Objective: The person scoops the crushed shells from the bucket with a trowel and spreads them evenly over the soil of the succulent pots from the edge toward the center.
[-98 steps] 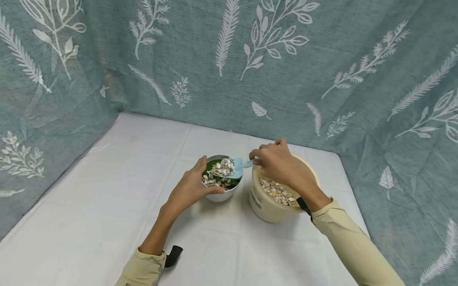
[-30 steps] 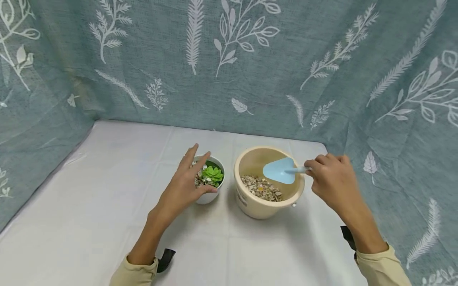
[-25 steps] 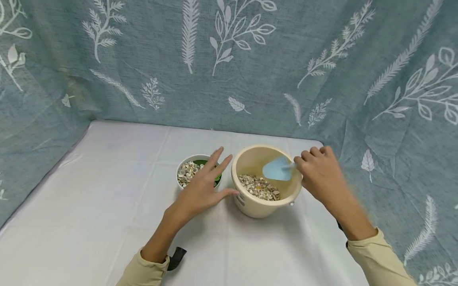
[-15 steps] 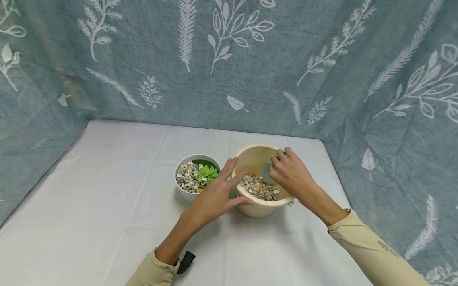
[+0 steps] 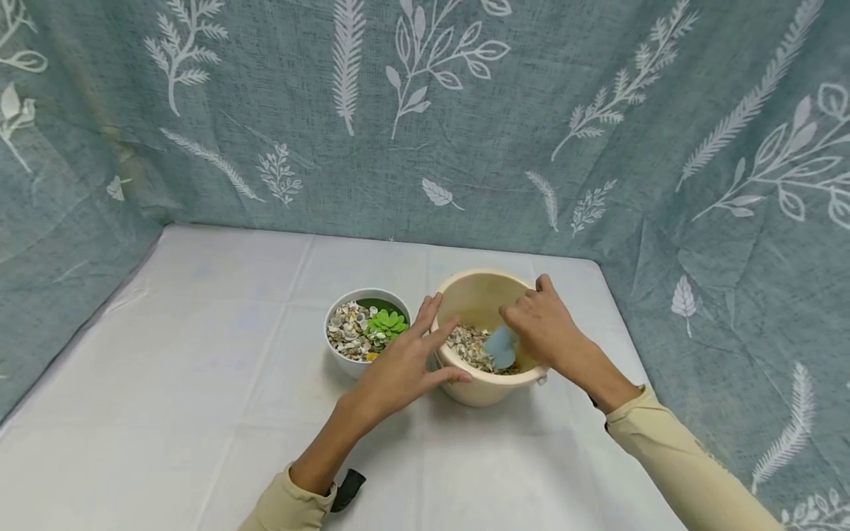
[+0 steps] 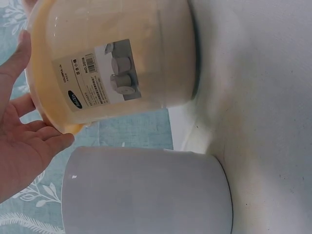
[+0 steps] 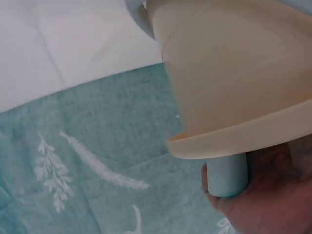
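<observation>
A cream plastic bucket [image 5: 478, 391] holds shell bits or pebbles [image 5: 470, 346]. My left hand [image 5: 401, 369] touches its left rim with spread, fairly straight fingers and thumb, seen also in the left wrist view. My right hand [image 5: 547, 324] grips a light-blue hand shovel [image 5: 501, 345], whose blade tilts down into the pebbles. In the right wrist view, the shovel's handle end [image 7: 226, 175] shows beside my palm. Left of the bucket stands a white bowl-like pot [image 5: 341, 361] with a green succulent [image 5: 387, 323] and pebbles; my left hand covers part of it.
A white cloth [image 5: 166, 369] covers the table. Behind and at both sides hangs a teal curtain [image 5: 319, 147] with white leaf prints. A label [image 6: 97, 75] is stuck on the bucket's outer wall.
The shovel held pebbles over the pot, then showed a bare blade; my right hand moved it into the bucket. My left hand left the pot for the bucket's rim.
</observation>
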Motion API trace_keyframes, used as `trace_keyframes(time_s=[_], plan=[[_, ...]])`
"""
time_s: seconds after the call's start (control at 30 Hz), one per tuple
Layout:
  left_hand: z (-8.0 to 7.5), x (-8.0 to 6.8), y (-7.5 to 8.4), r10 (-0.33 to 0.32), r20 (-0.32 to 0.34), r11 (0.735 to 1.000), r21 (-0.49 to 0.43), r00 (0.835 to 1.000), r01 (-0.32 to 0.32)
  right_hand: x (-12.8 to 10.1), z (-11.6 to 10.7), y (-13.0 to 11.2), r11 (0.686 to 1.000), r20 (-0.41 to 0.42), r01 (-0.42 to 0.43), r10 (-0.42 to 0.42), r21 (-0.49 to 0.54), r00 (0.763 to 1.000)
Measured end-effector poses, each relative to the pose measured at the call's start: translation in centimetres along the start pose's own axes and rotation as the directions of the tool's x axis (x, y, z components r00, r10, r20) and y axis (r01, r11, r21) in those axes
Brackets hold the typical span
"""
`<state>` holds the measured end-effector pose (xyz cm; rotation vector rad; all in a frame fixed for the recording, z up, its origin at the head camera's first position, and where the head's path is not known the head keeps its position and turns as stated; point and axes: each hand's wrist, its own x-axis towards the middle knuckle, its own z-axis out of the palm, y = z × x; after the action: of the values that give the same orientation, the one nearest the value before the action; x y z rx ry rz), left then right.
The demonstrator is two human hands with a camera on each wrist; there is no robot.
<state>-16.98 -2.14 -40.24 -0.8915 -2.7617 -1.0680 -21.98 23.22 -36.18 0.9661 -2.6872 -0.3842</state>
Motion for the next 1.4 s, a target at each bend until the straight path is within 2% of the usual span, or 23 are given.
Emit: trace_keyframes(time_s=[0.07, 0.17, 0.3, 0.43, 0.63, 0.83, 1.03, 1.2, 1.3, 1.4], plan=[[-0.1, 0.0, -0.1, 0.0, -0.001, 1.0, 0.007, 1.0, 0.0, 0.0, 0.1, -0.3, 0.992, 0.037, -0.054, 0.05, 0.112, 0.998], [-0.2, -0.1, -0.1, -0.006, -0.003, 1.0, 0.011, 1.0, 0.006, 0.0, 0.3, -0.6, 0.955, 0.088, -0.129, 0.109, 0.266, 0.99], [-0.1, 0.0, -0.1, -0.008, -0.003, 1.0, -0.002, 1.0, 0.008, -0.1, 0.5, -0.9, 0.92, 0.093, -0.194, 0.172, 0.342, 0.981], [0.0, 0.0, -0.1, -0.005, -0.002, 1.0, -0.015, 1.0, 0.005, -0.7, 0.0, -0.7, 0.897, 0.05, -0.24, 0.239, 0.372, 0.97], [0.2, 0.0, -0.1, 0.009, -0.016, 1.0, -0.004, 1.0, -0.009, -2.2, -1.9, 0.4, 0.881, -0.05, -0.29, 0.331, 0.375, 0.942], [-0.1, 0.0, -0.2, 0.01, -0.026, 1.0, 0.014, 1.0, -0.009, -3.2, -3.9, 1.4, 0.869, -0.113, -0.304, 0.373, 0.391, 0.921], [-0.5, 0.0, -0.5, -0.001, -0.021, 0.999, 0.037, 1.0, 0.002, -3.7, -5.3, 2.0, 0.836, -0.127, -0.325, 0.416, 0.441, 0.9], [-0.7, -0.5, -0.8, -0.024, -0.018, 1.0, 0.014, 1.0, 0.025, -3.6, -6.3, 1.9, 0.82, -0.159, -0.312, 0.431, 0.479, 0.888], [-1.2, -1.0, -1.2, -0.041, -0.073, 0.999, 0.021, 0.996, 0.043, -2.9, -6.9, 1.5, 0.824, -0.174, -0.286, 0.414, 0.489, 0.894], [-2.2, -1.7, -2.1, -0.124, -0.17, 0.992, 0.016, 0.978, 0.128, -1.4, -7.2, 0.8, 0.831, -0.167, -0.256, 0.379, 0.494, 0.91]])
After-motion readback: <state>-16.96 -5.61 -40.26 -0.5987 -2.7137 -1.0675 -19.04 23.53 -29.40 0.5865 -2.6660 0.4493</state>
